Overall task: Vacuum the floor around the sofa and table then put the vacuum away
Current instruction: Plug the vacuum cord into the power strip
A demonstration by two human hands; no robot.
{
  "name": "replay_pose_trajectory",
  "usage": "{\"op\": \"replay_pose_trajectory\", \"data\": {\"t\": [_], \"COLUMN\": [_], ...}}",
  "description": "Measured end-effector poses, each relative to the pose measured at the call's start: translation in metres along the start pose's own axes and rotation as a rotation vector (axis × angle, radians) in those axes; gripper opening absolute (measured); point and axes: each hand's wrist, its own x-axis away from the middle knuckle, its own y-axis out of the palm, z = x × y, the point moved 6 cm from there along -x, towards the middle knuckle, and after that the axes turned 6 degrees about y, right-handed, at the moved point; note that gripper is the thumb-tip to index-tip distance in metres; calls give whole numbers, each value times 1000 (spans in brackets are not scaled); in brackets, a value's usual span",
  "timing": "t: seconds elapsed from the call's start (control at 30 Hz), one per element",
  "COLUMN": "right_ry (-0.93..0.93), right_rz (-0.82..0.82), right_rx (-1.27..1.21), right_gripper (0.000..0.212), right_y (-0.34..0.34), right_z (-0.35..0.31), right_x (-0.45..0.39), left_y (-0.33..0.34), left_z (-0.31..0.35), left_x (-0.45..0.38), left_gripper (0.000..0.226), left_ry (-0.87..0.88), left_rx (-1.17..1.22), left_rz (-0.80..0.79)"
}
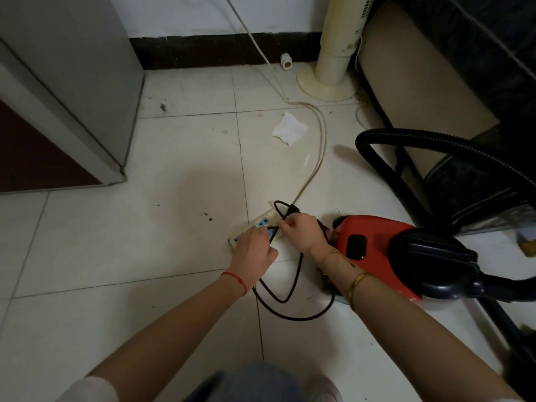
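A red and black canister vacuum [377, 250] lies on the tiled floor at the right, its black hose [429, 143] arching up and right. Its black power cord [278, 303] loops on the floor below my hands. A cream power strip [259, 221] with blue sockets lies just left of the vacuum. My left hand [253, 252] presses down on the strip's near end. My right hand [301, 230] is closed on the black plug at the strip; the plug is mostly hidden under my fingers.
A grey cabinet [66, 91] stands at the left. A cream fan pedestal [330, 74] and a dark sofa side [452, 91] are at the back right. A crumpled white tissue [290, 129] and the strip's cream cable [316, 140] lie on the floor, with scattered crumbs.
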Motion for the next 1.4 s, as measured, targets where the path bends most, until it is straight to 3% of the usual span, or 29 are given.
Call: {"op": "replay_pose_trajectory", "data": {"t": [0.2, 0.47, 0.5, 0.57, 0.9, 1.1, 1.27, 1.4], "right_ry": [126, 74, 66, 40, 42, 108, 197, 96], "right_rz": [-91, -49, -47, -26, -23, -74, -117, -135], "right_rx": [-246, 32, 49, 84, 31, 20, -89, -57], "right_gripper": [28, 34, 27, 17, 20, 43, 30, 32], "right_y": [28, 40, 41, 40, 51, 63, 64, 60], "right_z": [-16, -17, -15, -15, 1, 1, -8, -23], "right_x": [2, 2, 0, -1, -23, -21, -16, -12], "left_y": [-1, 8, 10, 16, 49, 33, 14, 8], "left_z": [-11, -60, -64, -68, -56, -30, -33, -78], "left_x": [25, 31, 27, 16, -25, -3, 26, 38], "left_gripper": [18, 18, 19, 22, 18, 15, 14, 8], "left_ry": [76, -110, -118, -121, -148, -25, 117, -66], "left_rx": [140, 30, 15, 21, -4, 310, 382, 305], "left_rz": [7, 112, 109, 84, -52, 123, 160, 327]}}
